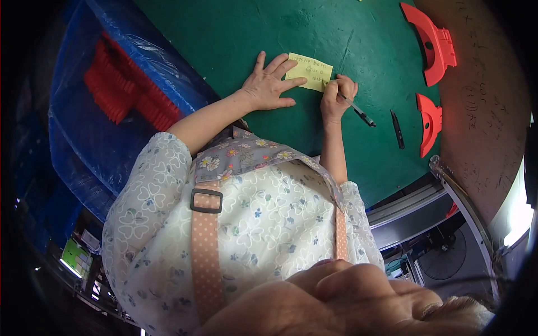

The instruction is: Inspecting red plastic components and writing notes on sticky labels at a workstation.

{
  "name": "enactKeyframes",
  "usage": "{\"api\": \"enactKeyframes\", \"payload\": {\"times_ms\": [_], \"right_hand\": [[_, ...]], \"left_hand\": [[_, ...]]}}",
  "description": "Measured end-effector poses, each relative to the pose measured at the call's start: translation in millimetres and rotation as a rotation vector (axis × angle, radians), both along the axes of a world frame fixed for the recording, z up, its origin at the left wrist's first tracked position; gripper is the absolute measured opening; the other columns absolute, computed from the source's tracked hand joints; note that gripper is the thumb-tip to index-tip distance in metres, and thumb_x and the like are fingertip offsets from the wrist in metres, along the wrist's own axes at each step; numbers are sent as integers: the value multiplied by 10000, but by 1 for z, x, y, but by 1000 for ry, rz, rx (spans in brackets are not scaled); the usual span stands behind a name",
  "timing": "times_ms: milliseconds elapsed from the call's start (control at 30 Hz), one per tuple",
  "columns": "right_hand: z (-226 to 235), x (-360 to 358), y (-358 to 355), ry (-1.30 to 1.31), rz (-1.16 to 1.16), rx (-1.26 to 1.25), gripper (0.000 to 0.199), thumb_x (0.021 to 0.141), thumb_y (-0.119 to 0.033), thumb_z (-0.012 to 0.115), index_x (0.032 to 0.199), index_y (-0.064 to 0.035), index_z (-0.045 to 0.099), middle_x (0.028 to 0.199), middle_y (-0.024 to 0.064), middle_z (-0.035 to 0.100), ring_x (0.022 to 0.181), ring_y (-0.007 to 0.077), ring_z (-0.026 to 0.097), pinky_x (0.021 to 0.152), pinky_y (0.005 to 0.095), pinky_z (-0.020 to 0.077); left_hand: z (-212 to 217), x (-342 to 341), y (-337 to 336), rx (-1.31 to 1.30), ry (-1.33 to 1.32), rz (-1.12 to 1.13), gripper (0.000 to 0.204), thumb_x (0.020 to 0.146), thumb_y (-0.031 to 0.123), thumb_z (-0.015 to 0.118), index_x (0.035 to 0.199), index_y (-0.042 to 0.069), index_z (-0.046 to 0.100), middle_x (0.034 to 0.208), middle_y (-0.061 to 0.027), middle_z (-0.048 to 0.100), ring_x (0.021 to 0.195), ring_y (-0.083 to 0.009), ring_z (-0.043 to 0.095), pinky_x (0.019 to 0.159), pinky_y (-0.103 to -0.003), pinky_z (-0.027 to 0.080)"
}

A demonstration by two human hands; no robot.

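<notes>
A yellow sticky note (314, 70) with handwriting lies on the green table top (224, 33). My left hand (268, 85) rests flat with its fingers spread, and the fingertips press on the note's left edge. My right hand (336, 96) is closed around a dark pen (356, 109), whose tip touches the note's lower right corner. Both forearms reach out from my floral-patterned top and apron.
Two red curved plastic parts (432, 42) (430, 120) lie at the table's right side, with a small black tool (397, 130) beside the nearer one. On the left, a blue bin lined with plastic film (84, 140) holds several red parts (126, 92). A metal rail (459, 196) and a fan (443, 259) sit lower right.
</notes>
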State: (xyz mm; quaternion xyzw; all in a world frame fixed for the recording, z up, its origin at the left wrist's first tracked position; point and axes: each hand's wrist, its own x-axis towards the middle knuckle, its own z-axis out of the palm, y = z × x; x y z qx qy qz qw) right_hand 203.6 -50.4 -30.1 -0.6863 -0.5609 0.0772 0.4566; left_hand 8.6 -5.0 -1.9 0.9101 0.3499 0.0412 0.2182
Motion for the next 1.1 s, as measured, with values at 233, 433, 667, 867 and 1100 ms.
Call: {"api": "enactKeyframes", "payload": {"times_ms": [233,433,667,867,1100], "right_hand": [[-1,0,0,-28,15,3,42,728,-71,491,696,-71,464,805,110,575,782,260,534,868,439,298],[0,1,-1,103,-38,-16,49,703,-72,525,704,-68,476,819,117,570,797,271,541,899,489,280],[3,-1,1,47,-42,11,45,717,-29,490,676,-41,475,754,126,568,765,267,522,761,381,371],[2,0,2,46,-29,32,45,715,-23,491,677,-42,474,751,124,576,749,265,529,775,383,365],[-1,1,0,63,-35,19,49,722,-27,492,681,-49,477,742,114,578,765,253,547,829,401,338]], "left_hand": [[-1,1,0,-15,1,0,590,651,475,644,1204,366,467,1318,-51,280,1283,-242,159,983,-623,70],[-1,0,1,-17,-5,-1,588,655,469,643,1206,366,465,1321,-52,277,1283,-246,161,983,-624,65],[0,0,1,-27,10,1,582,661,472,637,1206,363,464,1327,-54,272,1284,-248,160,983,-625,66],[0,1,1,-23,17,-1,579,663,475,635,1205,361,465,1328,-56,271,1285,-246,157,984,-625,73],[-1,1,0,-25,16,0,584,665,474,634,1211,366,457,1330,-55,268,1287,-244,153,986,-625,74]]}}
